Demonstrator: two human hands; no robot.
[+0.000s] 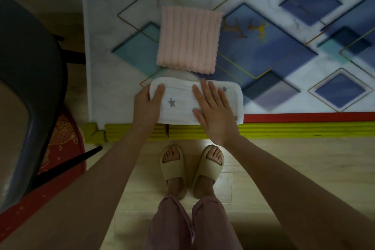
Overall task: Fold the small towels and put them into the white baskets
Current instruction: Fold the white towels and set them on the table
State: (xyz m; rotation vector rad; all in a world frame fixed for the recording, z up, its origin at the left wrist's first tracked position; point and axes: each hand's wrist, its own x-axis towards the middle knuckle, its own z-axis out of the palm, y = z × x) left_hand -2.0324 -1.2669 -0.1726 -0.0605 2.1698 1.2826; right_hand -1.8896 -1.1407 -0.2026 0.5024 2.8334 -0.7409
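Note:
A white towel with grey stars (178, 103) lies folded into a long strip at the near edge of the patterned table (284, 91). My left hand (147, 105) grips the strip's left end, thumb on top and fingers under the edge. My right hand (214, 110) presses flat on the strip's right half, fingers straight and spread. Just beyond it a pink ribbed towel (187, 38) lies spread flat and square on the table. No white basket is in view.
The table has a yellow-green front edge (263, 130) with a red strip (304, 116). A dark chair (30, 79) stands at the left over a red mat (63, 138). My slippered feet (192, 168) stand on the wooden floor.

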